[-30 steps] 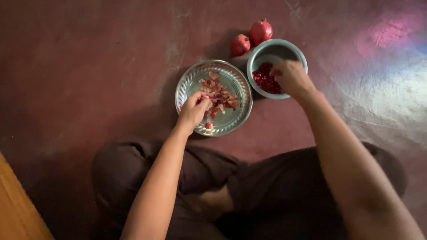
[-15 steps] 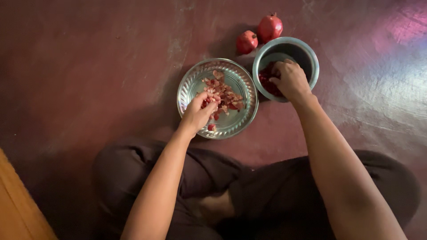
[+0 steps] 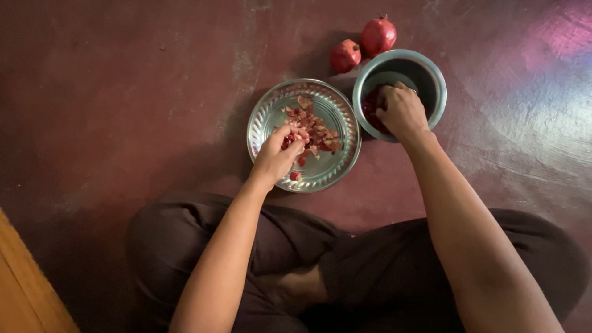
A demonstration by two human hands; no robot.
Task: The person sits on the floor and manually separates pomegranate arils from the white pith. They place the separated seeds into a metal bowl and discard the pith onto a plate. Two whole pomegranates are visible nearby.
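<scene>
My left grip (image 3: 277,154) pinches red pomegranate bits (image 3: 311,129) on the fluted steel plate (image 3: 265,117), while at three o'clock my right grip (image 3: 402,111) curls, contents hidden, inside the round steel bowl (image 3: 431,71).

- The fingertips of the right hand (image 3: 402,111) dip into the metal bowl (image 3: 431,71) and cannot be seen; whether they grip anything is unclear.
- The red seeds (image 3: 372,106) in the bowl are mostly covered by that hand and sit in shadow.
- The left hand (image 3: 275,157) covers part of the plate (image 3: 262,120); what its fingers pinch is too small to tell.
- The wooden edge (image 3: 24,290) is cut off at the lower left corner.
- Both knees run past the bottom edge.
</scene>
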